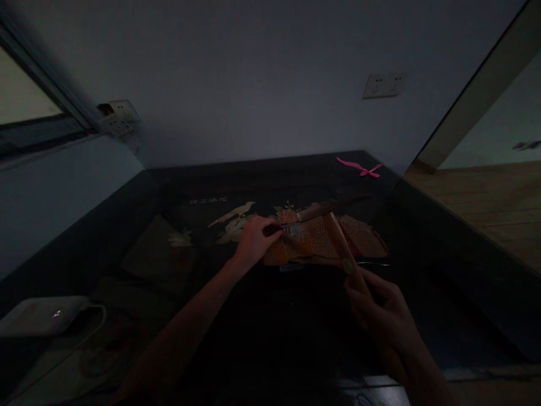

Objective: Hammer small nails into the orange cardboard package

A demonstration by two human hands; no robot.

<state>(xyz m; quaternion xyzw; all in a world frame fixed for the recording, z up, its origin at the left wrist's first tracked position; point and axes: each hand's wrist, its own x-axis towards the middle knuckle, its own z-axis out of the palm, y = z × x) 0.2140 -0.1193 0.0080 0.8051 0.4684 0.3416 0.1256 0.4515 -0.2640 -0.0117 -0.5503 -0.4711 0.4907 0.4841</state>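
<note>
My right hand (pixel 382 307) is closed around the wooden handle of a hammer (pixel 343 248). The hammer's long head lies across the top of the handle, tapering to the right. Beneath it is a flat orange-brown piece with dark dots (pixel 319 239). My left hand (pixel 257 239) rests at the left part of that piece, thumb and forefinger pinched together. Small shiny bits (pixel 292 228) show beside its fingertips; dim light hides what the fingers hold. A thin shiny rod (pixel 374 263) lies near the front right of the dotted piece.
Everything sits on a dark tabletop (pixel 169 180) decorated with a bird and flowers. At the back right lies a pink ribbon (pixel 363 168). A white device with a cable (pixel 46 316) is at the left front. Behind the table stands a wall with sockets (pixel 384 85).
</note>
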